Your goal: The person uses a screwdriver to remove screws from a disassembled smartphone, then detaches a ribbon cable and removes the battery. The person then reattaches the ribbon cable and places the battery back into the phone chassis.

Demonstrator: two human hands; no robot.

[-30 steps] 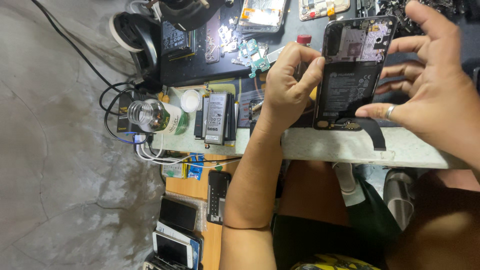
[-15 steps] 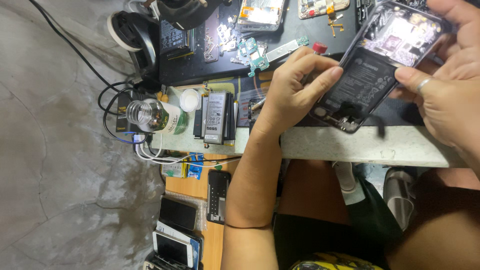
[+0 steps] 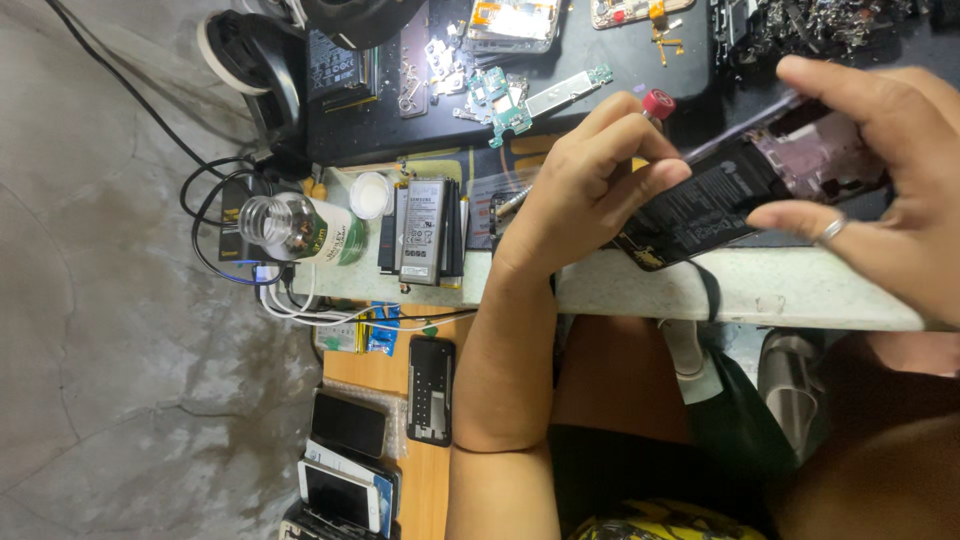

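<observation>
An opened black smartphone [image 3: 712, 200] with its back cover off shows a black battery and a pinkish inner frame. It is held tilted above the pale stone table edge [image 3: 800, 292]. My left hand [image 3: 585, 190] grips its lower end, fingers curled over the battery side. My right hand [image 3: 880, 190], with a ring on one finger, holds the upper end between thumb and fingers. A black strap hangs from the phone's lower end over the table edge.
A clear bottle with a green label [image 3: 300, 228], a white cap [image 3: 370, 194] and a stack of phone batteries [image 3: 425, 235] lie at the left. Green circuit boards [image 3: 500, 100] and small parts rest on a black mat [image 3: 640, 55]. Several phones [image 3: 345, 425] sit on a wooden shelf below.
The phone has swung from nearly upright to lying slanted toward the right. My right hand has moved right and up with its top end, while my left hand stays on the lower end.
</observation>
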